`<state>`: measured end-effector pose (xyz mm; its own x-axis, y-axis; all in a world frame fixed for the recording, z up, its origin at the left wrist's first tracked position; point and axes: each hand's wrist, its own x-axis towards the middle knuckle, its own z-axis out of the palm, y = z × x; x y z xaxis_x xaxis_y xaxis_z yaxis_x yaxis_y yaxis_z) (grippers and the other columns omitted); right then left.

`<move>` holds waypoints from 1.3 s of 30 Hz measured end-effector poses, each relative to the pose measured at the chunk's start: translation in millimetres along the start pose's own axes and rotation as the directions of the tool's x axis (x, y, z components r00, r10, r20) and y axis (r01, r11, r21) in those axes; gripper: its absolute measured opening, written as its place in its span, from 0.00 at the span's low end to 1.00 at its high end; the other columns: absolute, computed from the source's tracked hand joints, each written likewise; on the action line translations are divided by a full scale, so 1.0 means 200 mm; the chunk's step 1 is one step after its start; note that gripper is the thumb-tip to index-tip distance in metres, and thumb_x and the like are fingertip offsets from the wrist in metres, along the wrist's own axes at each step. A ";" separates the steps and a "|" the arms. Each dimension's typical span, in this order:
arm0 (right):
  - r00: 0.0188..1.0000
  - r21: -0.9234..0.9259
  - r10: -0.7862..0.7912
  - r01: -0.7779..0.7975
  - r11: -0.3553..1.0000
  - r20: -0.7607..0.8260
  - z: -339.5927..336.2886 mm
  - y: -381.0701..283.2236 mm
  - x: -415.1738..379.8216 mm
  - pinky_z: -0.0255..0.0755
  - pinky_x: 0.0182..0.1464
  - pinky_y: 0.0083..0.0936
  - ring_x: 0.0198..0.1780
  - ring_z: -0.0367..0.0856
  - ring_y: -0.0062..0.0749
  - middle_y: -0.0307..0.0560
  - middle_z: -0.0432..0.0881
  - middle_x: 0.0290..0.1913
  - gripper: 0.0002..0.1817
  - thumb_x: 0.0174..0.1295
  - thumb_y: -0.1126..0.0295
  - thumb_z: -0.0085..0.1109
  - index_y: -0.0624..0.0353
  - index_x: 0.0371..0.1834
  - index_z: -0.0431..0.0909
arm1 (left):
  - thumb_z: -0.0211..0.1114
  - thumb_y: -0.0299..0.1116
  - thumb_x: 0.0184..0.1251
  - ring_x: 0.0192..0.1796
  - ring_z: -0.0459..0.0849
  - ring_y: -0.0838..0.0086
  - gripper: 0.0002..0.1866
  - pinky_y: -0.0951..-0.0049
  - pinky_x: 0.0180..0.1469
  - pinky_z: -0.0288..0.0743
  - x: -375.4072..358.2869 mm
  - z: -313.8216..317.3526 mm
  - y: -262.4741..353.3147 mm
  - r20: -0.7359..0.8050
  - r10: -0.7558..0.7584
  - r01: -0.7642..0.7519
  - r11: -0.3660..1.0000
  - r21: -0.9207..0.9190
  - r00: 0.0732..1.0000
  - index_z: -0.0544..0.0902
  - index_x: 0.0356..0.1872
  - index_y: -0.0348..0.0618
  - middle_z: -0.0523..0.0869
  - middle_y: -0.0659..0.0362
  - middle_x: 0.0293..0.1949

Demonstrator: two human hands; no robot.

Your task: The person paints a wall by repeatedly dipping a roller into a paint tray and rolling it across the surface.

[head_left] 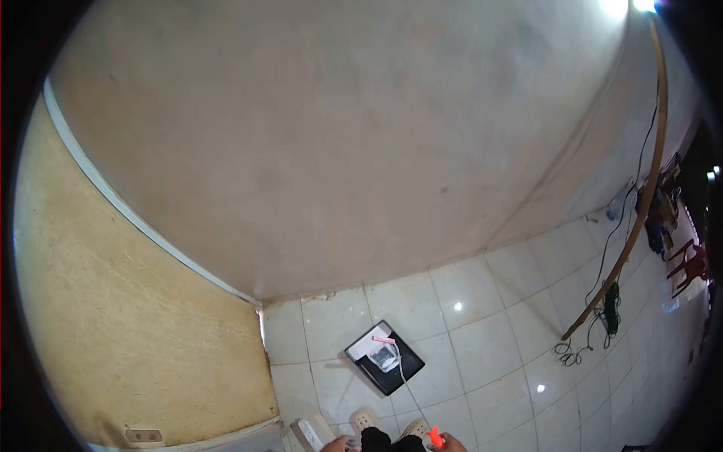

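Observation:
My right hand [452, 444], at the bottom edge, is closed around a bright orange-red piece [435, 437] whose kind I cannot make out. A thin pale cord [409, 386] runs from near that hand up to a flat, square, black-and-white object [407, 367] lying on the floor. On top of it lie a pink stick-like piece [383, 340] and a grey-and-white patterned packet or sheet [385, 358]. My left hand [337, 445] is partly cut off by the frame, beside a whitish box-like object [313, 432]; its fingers are too hidden to read.
My cream clogs [364, 419] stand on white floor tiles [482, 354]. A yellowish panel [143, 301] is at left, a plain wall [339, 151] ahead. At right, a long wooden pole [646, 203] leans, with coiled dark cables [572, 355] at its foot and a red chair [687, 267] beyond.

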<state>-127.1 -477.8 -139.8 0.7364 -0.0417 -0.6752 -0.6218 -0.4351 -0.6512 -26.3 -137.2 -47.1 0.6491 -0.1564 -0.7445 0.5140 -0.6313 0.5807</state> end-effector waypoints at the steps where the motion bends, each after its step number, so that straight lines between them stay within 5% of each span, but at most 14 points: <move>1: 0.998 -0.070 -0.065 0.065 0.995 -0.005 -0.07 -0.10 -0.07 0.72 0.26 0.31 0.26 0.78 0.31 0.49 0.81 0.29 0.25 0.64 0.57 0.60 0.57 0.60 0.69 | 0.58 0.32 0.68 0.51 0.82 0.64 0.17 0.66 0.53 0.74 -0.02 -0.06 0.03 -0.045 0.125 -0.126 0.992 -0.013 0.991 0.76 0.56 0.41 0.82 0.49 0.50; 3: 0.999 0.125 -0.004 -0.002 0.992 0.051 -0.19 -0.34 -0.22 0.72 0.25 0.34 0.28 0.79 0.33 0.50 0.80 0.30 0.23 0.65 0.57 0.59 0.58 0.57 0.70 | 0.58 0.31 0.69 0.47 0.84 0.67 0.17 0.67 0.49 0.77 -0.18 -0.31 0.38 -0.257 0.218 -0.198 0.975 0.103 0.941 0.75 0.57 0.41 0.83 0.52 0.47; 5: 0.998 0.034 0.018 -0.020 0.999 0.058 -0.25 -0.30 -0.20 0.73 0.27 0.38 0.28 0.79 0.39 0.54 0.80 0.30 0.23 0.65 0.58 0.58 0.57 0.59 0.70 | 0.63 0.44 0.64 0.42 0.85 0.50 0.21 0.61 0.44 0.78 -0.17 -0.52 0.44 -0.426 0.290 -0.220 0.953 0.208 0.857 0.76 0.47 0.35 0.85 0.44 0.38; 7: 0.928 -0.223 -0.360 0.331 0.917 -0.099 -0.31 -0.31 -0.17 0.74 0.30 0.43 0.31 0.82 0.46 0.54 0.83 0.38 0.20 0.66 0.57 0.53 0.55 0.57 0.73 | 0.64 0.41 0.63 0.39 0.86 0.56 0.19 0.63 0.41 0.78 -0.21 -0.69 0.59 -0.510 0.264 -0.191 0.963 0.192 0.819 0.77 0.48 0.37 0.86 0.47 0.35; 9: 0.967 -0.251 -0.165 0.113 0.961 -0.194 -0.38 -0.55 -0.20 0.77 0.46 0.41 0.45 0.83 0.57 0.63 0.83 0.44 0.32 0.58 0.46 0.62 0.63 0.54 0.73 | 0.65 0.40 0.63 0.38 0.86 0.59 0.19 0.64 0.41 0.78 -0.14 -0.74 0.63 -0.546 0.304 -0.266 0.952 0.150 0.780 0.77 0.49 0.38 0.86 0.49 0.35; 10: 0.951 -0.279 -0.210 0.143 0.950 -0.227 -0.37 -0.54 -0.15 0.77 0.46 0.46 0.43 0.83 0.59 0.63 0.83 0.43 0.30 0.61 0.47 0.58 0.63 0.54 0.72 | 0.65 0.40 0.63 0.38 0.86 0.63 0.19 0.65 0.41 0.78 -0.09 -0.74 0.61 -0.579 0.337 -0.339 0.934 0.110 0.742 0.78 0.50 0.38 0.86 0.51 0.34; 16: 0.798 -0.263 -0.410 0.322 0.909 -0.441 -0.28 -0.61 0.33 0.77 0.40 0.47 0.38 0.82 0.62 0.63 0.83 0.41 0.26 0.63 0.52 0.58 0.64 0.53 0.73 | 0.65 0.40 0.66 0.40 0.85 0.68 0.20 0.69 0.45 0.77 0.48 -0.33 0.31 -0.180 0.260 -0.258 0.965 0.033 0.949 0.77 0.54 0.39 0.86 0.53 0.40; 19: 0.723 -0.280 -0.486 0.398 0.874 -0.491 -0.17 -0.59 0.77 0.77 0.39 0.46 0.37 0.82 0.62 0.62 0.83 0.40 0.24 0.63 0.55 0.59 0.65 0.52 0.73 | 0.64 0.36 0.68 0.43 0.82 0.76 0.18 0.73 0.50 0.76 0.89 -0.01 -0.02 0.014 0.253 -0.253 0.968 -0.004 0.967 0.76 0.55 0.40 0.85 0.56 0.43; 22: 0.671 -0.259 -0.545 0.484 0.836 -0.502 -0.03 -0.54 1.23 0.77 0.38 0.46 0.37 0.82 0.61 0.61 0.83 0.40 0.23 0.63 0.57 0.58 0.65 0.52 0.73 | 0.64 0.43 0.67 0.45 0.86 0.70 0.24 0.70 0.47 0.77 1.09 0.16 -0.06 0.060 0.330 -0.321 0.940 -0.116 0.942 0.74 0.57 0.37 0.86 0.51 0.43; 27: 0.598 -0.134 -0.611 0.649 0.749 -0.519 0.32 -0.49 1.88 0.76 0.36 0.41 0.36 0.83 0.59 0.61 0.82 0.35 0.17 0.66 0.62 0.54 0.63 0.51 0.73 | 0.62 0.33 0.69 0.44 0.81 0.72 0.19 0.66 0.49 0.76 1.45 0.32 -0.17 0.011 0.312 -0.289 0.892 -0.348 0.950 0.73 0.59 0.42 0.82 0.58 0.46; 29: 0.621 -0.070 -0.572 0.642 0.763 -0.535 0.48 -0.43 2.11 0.77 0.40 0.45 0.40 0.83 0.59 0.64 0.82 0.41 0.19 0.66 0.58 0.54 0.62 0.51 0.74 | 0.61 0.31 0.71 0.43 0.79 0.74 0.18 0.68 0.48 0.75 1.66 0.37 -0.30 -0.099 0.417 -0.418 0.804 -0.423 0.903 0.73 0.59 0.42 0.81 0.58 0.47; 32: 0.459 -0.155 -0.637 0.723 0.673 -0.620 0.60 -0.49 2.36 0.77 0.39 0.46 0.38 0.82 0.62 0.63 0.82 0.38 0.18 0.67 0.58 0.52 0.60 0.52 0.74 | 0.60 0.37 0.71 0.44 0.82 0.73 0.19 0.71 0.48 0.75 1.88 0.31 -0.33 -0.186 0.496 -0.530 0.797 -0.291 0.848 0.73 0.58 0.40 0.84 0.56 0.43; 34: 0.510 -0.082 -0.589 0.708 0.701 -0.627 0.56 -0.68 2.42 0.75 0.35 0.43 0.36 0.82 0.61 0.62 0.82 0.32 0.16 0.69 0.59 0.51 0.59 0.49 0.74 | 0.62 0.37 0.69 0.42 0.84 0.72 0.19 0.74 0.48 0.76 1.98 0.24 -0.29 -0.292 0.552 -0.591 0.804 -0.061 0.781 0.75 0.55 0.36 0.86 0.54 0.41; 39: 0.591 -0.044 -0.560 0.664 0.746 -0.581 0.66 -0.61 2.51 0.74 0.34 0.52 0.36 0.80 0.65 0.63 0.82 0.33 0.17 0.69 0.55 0.50 0.58 0.44 0.74 | 0.62 0.38 0.68 0.40 0.84 0.72 0.19 0.73 0.46 0.76 2.12 0.15 -0.32 -0.361 0.502 -0.591 0.781 -0.202 0.786 0.77 0.54 0.35 0.86 0.53 0.41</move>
<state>282.8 -326.4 -445.2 0.9382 -0.3033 0.1669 0.0369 -0.3917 -0.9194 198.9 -185.6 -408.9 0.9706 -0.1656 -0.1749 0.1309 -0.2470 0.9601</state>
